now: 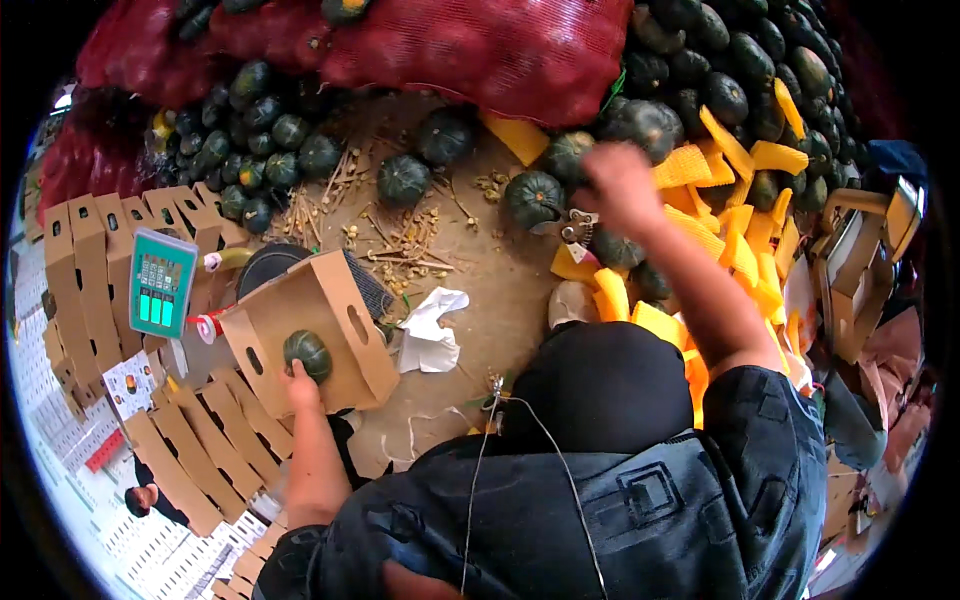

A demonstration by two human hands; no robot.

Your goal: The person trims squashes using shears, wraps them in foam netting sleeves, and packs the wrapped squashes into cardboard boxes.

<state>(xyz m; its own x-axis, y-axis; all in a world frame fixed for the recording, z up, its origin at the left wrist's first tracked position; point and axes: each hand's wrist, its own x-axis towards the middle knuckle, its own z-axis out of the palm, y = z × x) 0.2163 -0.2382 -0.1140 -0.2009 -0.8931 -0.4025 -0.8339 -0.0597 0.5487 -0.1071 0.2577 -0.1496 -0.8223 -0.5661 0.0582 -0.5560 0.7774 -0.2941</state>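
My left hand (303, 385) grips a small dark green pumpkin (308, 356) inside an open cardboard box (345, 352) with oval cut-outs in its sides. The box is tilted, on the left side. Farther forward and to the right, my right hand (612, 185) is slightly blurred and closed, with metal pruning shears (575, 232) at its fingers. The shears' handles are mostly hidden by the hand. A ribbed dark green pumpkin (534, 199) sits just left of the shears, and another pumpkin (617, 249) lies below them.
Yellow foam net sleeves (740, 245) lie heaped on the right. Pumpkins (720, 95) pile up behind, beside red mesh sacks (480, 60). Cut stems (400, 235) litter the floor. A scale display (163, 283) and flat-topped cartons (205, 440) stand left. White crumpled paper (432, 328) lies mid-floor.
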